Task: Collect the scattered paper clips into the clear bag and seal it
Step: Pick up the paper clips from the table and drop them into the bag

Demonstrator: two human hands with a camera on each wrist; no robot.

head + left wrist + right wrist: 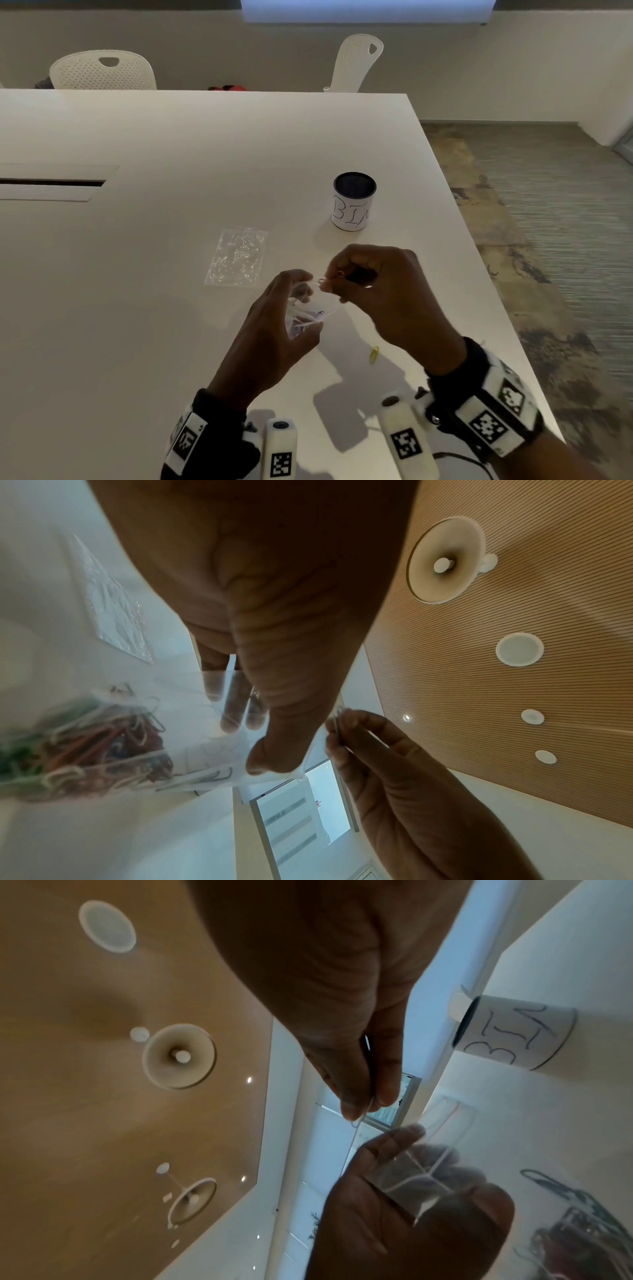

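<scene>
My right hand (373, 284) has a tight pinch grip, thumb against forefinger, on a single pale paper clip (337, 718), held right at the mouth of the clear bag (308, 315). My left hand (277, 329) carries that bag off the table (171, 240), fingers curled round it and thumb pressed to the film near the opening, so its grip is closed on plastic. Through the film in the left wrist view I see a heap of coloured clips (85, 750) already inside, reds, greens and whites tangled together.

I judge the step in hand to be feeding this clip through the opening. The next move calls for keeping the mouth spread with my left fingers while the right hand lets the clip drop past the zip strip. One yellow clip (374, 354) lies loose on the table just below my right hand, so collecting is not finished and sealing has to wait.

Further out, a second crinkled clear bag (238, 257) lies flat on the table beyond my left hand. Beyond my right hand stands a dark-rimmed cup (354, 202) wrapped in white paper, handwritten "BIN"; the last letter is cut off in the head view.
</scene>
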